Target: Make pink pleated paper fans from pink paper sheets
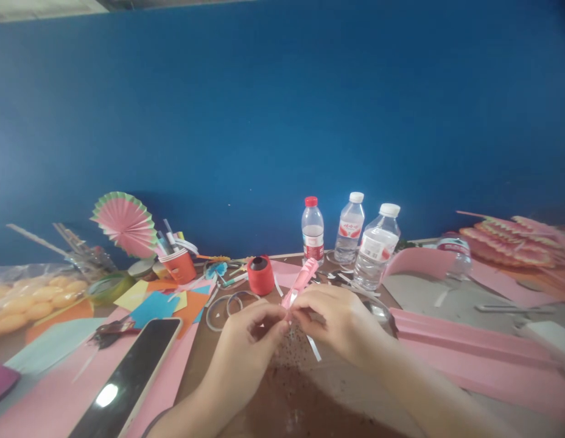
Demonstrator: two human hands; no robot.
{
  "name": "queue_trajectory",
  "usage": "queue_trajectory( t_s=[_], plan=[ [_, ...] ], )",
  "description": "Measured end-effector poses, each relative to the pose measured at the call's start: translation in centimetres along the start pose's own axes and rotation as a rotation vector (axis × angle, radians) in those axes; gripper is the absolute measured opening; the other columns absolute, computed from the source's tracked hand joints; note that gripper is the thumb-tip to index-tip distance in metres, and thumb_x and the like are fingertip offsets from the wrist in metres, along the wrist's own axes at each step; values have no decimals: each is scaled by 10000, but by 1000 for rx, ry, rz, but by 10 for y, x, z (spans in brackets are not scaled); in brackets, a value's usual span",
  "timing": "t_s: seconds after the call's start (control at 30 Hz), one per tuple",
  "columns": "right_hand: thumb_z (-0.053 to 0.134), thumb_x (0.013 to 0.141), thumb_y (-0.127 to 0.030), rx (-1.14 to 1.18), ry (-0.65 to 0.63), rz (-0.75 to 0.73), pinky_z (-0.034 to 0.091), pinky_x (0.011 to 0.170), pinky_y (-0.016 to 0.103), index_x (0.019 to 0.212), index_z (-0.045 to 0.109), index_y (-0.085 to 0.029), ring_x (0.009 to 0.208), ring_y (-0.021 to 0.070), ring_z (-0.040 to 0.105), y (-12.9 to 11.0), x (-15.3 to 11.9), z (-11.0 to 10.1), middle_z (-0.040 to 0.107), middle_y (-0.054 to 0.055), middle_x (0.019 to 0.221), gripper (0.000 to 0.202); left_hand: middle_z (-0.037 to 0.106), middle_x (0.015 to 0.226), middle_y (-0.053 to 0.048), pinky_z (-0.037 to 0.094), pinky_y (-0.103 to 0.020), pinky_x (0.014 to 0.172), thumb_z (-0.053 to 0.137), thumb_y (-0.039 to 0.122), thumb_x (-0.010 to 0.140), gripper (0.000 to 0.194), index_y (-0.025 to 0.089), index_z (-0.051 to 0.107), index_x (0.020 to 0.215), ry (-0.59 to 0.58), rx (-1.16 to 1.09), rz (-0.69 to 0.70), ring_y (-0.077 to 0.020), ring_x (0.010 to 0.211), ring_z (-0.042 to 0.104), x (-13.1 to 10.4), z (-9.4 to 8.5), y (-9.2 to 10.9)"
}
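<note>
A narrow bundle of folded pink paper [302,278] is held up in front of me over the table. My left hand [255,334] pinches its lower end between thumb and fingers. From the other side my right hand [332,313] also pinches that end, the fingertips of both hands almost meeting. My fingers hide where the paper is gripped. A thin white strip [314,348] shows just below my right hand; whether it touches the fingers I cannot tell. Rolls of tape [216,313] lie behind my left hand, near a red round container [260,275] with a dark top.
Three bottles [376,249] stand behind my right hand. On the left are a phone [131,377], scissors [113,328], coloured paper sheets [157,309], an orange cup of pens [179,266] and a paper fan [124,223]. Pleated pink paper [474,353] lies right. A blue wall [282,121] rises behind.
</note>
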State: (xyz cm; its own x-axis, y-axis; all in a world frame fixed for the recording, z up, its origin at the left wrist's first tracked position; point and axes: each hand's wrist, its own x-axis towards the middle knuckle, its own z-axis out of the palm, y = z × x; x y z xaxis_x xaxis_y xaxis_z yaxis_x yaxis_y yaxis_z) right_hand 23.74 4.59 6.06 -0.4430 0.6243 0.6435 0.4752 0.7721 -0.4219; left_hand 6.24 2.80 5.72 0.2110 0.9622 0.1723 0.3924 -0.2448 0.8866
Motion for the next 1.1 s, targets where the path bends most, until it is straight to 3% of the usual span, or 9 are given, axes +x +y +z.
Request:
queue_trajectory(
  t_s=[0.17,0.37,0.6,0.7,0.8,0.97,1.03,1.07,1.1],
  plan=[
    [465,798,-84,-128,40,-69,389,591,261,733,568,-169,638,145,510,-1,-2,4,597,23,685,149,631,711,-3,410,-228,571,580,301,790,128,235,689,789,0,-15,-29,-150,662,543,0,2,2],
    [458,745,-75,-56,153,139,398,571,248,735,563,-184,615,135,520,0,-3,9,593,13,695,152,587,675,5,386,-222,506,580,334,787,168,194,672,795,-39,-133,-121,-110,544,471,-1,4,2],
    [445,788,-127,52,372,265,413,580,245,735,488,-199,614,127,519,1,-4,2,547,-11,676,100,574,650,13,388,-214,482,585,299,759,166,179,666,842,-39,-180,-211,-102,518,483,1,4,-1],
    [425,765,-119,28,427,250,388,532,250,708,466,-203,570,127,482,2,-3,-9,507,-14,632,109,559,606,26,379,-202,464,599,286,739,154,169,657,820,-31,-214,-243,-90,494,469,4,3,-1],
    [407,703,-96,-153,379,184,343,497,257,642,453,-206,540,128,439,7,-2,-25,476,-11,589,134,538,554,41,384,-204,451,640,281,692,151,158,647,780,3,-248,-262,-91,472,469,7,2,0],
    [510,765,-218,-462,71,275,235,380,253,445,366,-202,358,83,285,19,-3,-40,371,-47,399,351,544,575,36,377,-205,446,667,290,664,178,148,644,768,41,-364,-275,-81,459,459,9,1,1],
    [535,792,-232,-401,100,270,372,441,260,599,532,-205,455,117,464,21,-2,-39,539,-14,543,195,554,605,33,375,-199,455,681,287,659,175,149,644,761,38,-409,-261,-71,467,457,9,-1,2],
    [548,792,-216,-352,136,237,455,560,290,795,595,-203,636,161,567,21,-1,-38,623,26,744,49,553,602,34,372,-195,457,685,289,660,173,150,644,754,22,-419,-258,-68,466,453,9,-2,3],
    [563,788,-201,-302,159,193,483,715,339,1012,574,-201,865,206,583,21,0,-36,622,67,981,224,552,594,34,372,-193,458,686,293,663,170,151,646,747,-4,-420,-257,-67,465,452,9,-5,4]
  ],
)
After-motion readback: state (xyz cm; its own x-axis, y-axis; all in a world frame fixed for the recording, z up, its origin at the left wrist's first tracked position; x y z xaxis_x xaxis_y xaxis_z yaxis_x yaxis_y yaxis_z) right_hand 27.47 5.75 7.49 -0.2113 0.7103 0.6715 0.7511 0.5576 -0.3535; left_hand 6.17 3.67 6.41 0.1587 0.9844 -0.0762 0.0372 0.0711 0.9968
